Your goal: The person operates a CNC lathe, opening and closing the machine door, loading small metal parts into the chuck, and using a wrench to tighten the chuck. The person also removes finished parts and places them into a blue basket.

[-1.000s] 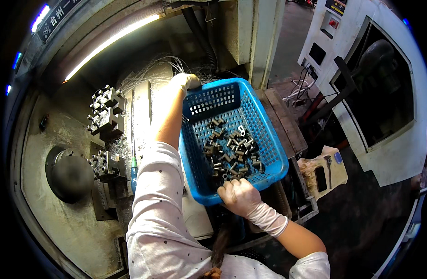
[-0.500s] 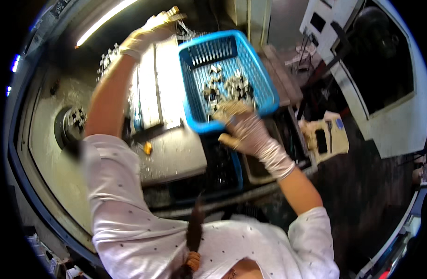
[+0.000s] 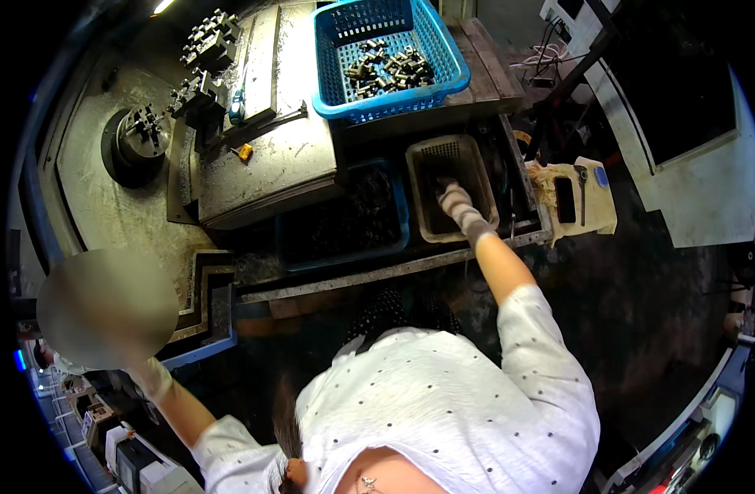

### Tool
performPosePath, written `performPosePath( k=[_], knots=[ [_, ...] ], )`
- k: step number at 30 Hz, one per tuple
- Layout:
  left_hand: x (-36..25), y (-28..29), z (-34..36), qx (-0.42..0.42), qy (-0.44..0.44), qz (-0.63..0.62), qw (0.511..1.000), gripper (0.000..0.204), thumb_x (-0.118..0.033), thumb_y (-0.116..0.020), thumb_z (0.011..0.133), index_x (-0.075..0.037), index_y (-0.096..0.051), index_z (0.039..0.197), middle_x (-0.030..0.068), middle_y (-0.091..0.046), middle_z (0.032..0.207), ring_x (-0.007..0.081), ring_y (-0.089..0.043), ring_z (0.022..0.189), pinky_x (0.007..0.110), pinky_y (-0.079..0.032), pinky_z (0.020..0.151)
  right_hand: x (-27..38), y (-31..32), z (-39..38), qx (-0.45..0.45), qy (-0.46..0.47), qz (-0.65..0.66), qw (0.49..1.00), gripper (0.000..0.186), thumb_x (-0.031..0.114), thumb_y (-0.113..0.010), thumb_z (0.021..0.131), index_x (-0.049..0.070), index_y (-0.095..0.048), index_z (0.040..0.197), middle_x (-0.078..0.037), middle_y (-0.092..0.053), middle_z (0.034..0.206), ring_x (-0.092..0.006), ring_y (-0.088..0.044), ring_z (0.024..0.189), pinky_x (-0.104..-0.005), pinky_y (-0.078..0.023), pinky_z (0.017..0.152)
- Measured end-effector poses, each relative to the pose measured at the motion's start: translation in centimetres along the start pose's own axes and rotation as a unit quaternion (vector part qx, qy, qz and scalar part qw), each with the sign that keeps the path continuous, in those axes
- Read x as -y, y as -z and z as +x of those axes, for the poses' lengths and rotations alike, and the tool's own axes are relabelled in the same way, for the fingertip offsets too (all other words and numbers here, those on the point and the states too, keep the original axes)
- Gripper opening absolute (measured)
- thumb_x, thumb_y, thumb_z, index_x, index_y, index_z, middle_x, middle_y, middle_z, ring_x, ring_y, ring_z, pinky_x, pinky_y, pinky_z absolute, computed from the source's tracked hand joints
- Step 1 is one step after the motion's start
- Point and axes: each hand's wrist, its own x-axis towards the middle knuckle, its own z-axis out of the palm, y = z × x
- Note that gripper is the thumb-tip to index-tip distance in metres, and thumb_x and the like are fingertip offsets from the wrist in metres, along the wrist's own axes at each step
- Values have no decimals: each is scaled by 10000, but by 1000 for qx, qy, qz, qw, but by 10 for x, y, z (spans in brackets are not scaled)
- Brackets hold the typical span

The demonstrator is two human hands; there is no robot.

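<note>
My gloved right hand [image 3: 458, 206] reaches down into a dull beige basket [image 3: 478, 177] below the work surface. Its fingertips are lost in the dark there, so whether they hold anything does not show. Out to the lower left is my left hand [image 3: 152, 379], also gloved; a grey blurred disc covers its fingers. Small metal cylinders [image 3: 402, 67] lie in a loose heap in the blue basket [image 3: 369, 111] at the top. Beside the beige basket, a blue-rimmed bin [image 3: 402, 202] holds dark shavings or scrap.
A metal machine table [image 3: 270, 177] carries a yellow piece [image 3: 244, 153] and a blue-handled tool [image 3: 237, 105]. Left of it are tool holders [image 3: 200, 90] and a round chuck [image 3: 139, 136]. A phone-like black slab [image 3: 565, 200] rests on a cloth at the right.
My right hand has left the blue basket and gone down into the beige one. My left hand has swung from the far top to the lower left. The view has shifted too.
</note>
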Motion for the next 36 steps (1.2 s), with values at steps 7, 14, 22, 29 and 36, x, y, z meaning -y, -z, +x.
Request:
performPosePath(
  k=[7, 14, 22, 29, 36],
  knots=[
    [137, 35, -154, 21, 122, 216, 969, 538, -337, -470, 722, -44, -284, 1133, 175, -250, 1172, 290, -216, 1097, 388, -179, 899, -1, -62, 50, 29, -21, -28, 999, 381, 189, -410, 703, 73, -350, 1061, -193, -420, 1000, -306, -424, 910, -348, -361, 762],
    [139, 10, -182, 53, 257, 52, 964, 584, -297, -514, 698, 26, -273, 1122, 184, -259, 1170, 284, -249, 1081, 337, -189, 893, 28, -13, -69, -5, 250, -21, 968, 179, 143, -409, 698, 64, -532, 801, -87, -537, 818, -224, -497, 795, -308, -392, 696],
    [112, 6, -169, 49, 251, 38, 966, 526, -97, -532, 654, 22, -297, 1111, 164, -296, 1158, 263, -269, 1079, 307, -189, 898, 174, -29, -195, 87, 817, 147, 550, 178, 110, -528, 599, 35, -501, 758, -54, -477, 621, -184, -484, 556, -279, -403, 533],
    [98, 4, -158, 27, 301, -51, 952, 511, -37, -514, 651, 4, -298, 1112, 157, -323, 1141, 263, -300, 1065, 304, -230, 879, 278, -221, -109, 47, 610, 25, 791, 215, 193, -389, 702, 21, -481, 792, -141, -489, 745, -242, -493, 657, -323, -403, 550],
    [101, 13, -164, 54, 236, 23, 970, 567, -136, -543, 644, 19, -272, 1117, 186, -305, 1133, 313, -265, 1068, 359, -210, 885, 266, -211, -181, 189, 664, 77, 719, 397, 145, -496, 664, 19, -372, 1019, -153, -348, 1081, -278, -422, 907, -330, -359, 757]
  ],
)
